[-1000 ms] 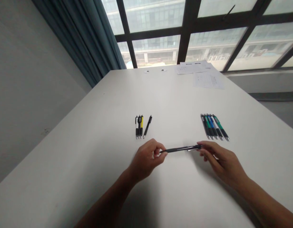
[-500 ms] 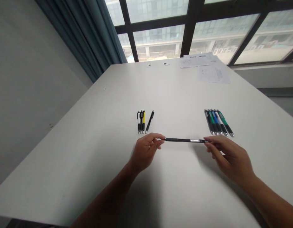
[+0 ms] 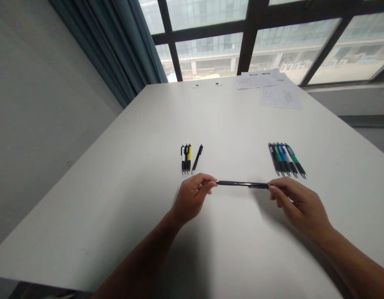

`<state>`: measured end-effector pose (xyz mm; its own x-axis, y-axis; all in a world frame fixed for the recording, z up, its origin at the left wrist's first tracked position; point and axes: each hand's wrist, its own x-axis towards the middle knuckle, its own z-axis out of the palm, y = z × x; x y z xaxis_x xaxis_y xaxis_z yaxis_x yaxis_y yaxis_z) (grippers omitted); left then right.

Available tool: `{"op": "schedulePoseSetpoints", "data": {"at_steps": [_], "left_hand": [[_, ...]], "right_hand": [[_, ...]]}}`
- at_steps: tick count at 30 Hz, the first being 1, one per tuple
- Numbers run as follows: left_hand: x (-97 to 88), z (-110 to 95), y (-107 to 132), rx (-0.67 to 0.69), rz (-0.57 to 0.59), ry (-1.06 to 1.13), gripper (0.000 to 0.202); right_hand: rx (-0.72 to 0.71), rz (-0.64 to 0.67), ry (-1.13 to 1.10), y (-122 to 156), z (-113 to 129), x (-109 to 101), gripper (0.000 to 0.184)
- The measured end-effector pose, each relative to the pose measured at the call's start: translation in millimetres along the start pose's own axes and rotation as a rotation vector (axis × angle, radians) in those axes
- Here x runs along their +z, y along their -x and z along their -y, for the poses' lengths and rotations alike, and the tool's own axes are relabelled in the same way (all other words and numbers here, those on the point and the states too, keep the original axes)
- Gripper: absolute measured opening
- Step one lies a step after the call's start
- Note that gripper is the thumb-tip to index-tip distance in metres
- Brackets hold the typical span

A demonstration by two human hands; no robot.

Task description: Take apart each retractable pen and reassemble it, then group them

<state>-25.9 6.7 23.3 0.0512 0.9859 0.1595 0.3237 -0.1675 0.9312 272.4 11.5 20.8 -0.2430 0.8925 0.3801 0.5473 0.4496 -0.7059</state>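
A long black pen (image 3: pixel 242 184) lies level in the air above the white table, held at its ends. My left hand (image 3: pixel 192 198) pinches one end between thumb and fingertips. My right hand (image 3: pixel 299 205) grips the other end the same way. Ahead of my left hand stands a small group of slim pens (image 3: pixel 185 160) with white, black and yellow barrels, and a thin black pen (image 3: pixel 197 159) lies just beside them. Ahead of my right hand lie several thicker pens (image 3: pixel 287 160) with green, blue and white barrels, side by side.
The white table (image 3: pixel 101 199) runs to a far edge under a large window (image 3: pixel 210 54). Sheets of printed paper (image 3: pixel 279 96) lie at the far right. Two small round discs (image 3: pixel 207 85) sit near the far edge. A blue curtain (image 3: pixel 107 45) hangs at the left.
The pen has gone from slightly tilted to level, and my hands stand a little further apart. Its silver band, visible half a second ago, no longer shows. The view has shifted slightly.
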Motion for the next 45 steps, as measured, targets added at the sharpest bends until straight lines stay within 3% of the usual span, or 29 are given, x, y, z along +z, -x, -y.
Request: {"op": "schedulePoseSetpoints", "data": {"at_steps": [19, 45], "left_hand": [[0.9, -0.8, 1.5, -0.032, 0.088, -0.044, 0.040], [2.1, 2.5, 3.1, -0.063, 0.153, -0.093, 0.060]], "right_hand": [[-0.023, 0.119, 0.032, -4.2, 3.9, -3.0, 0.033], [0.008, 0.224, 0.068, -7.8, 3.5, -1.6, 0.051]]}}
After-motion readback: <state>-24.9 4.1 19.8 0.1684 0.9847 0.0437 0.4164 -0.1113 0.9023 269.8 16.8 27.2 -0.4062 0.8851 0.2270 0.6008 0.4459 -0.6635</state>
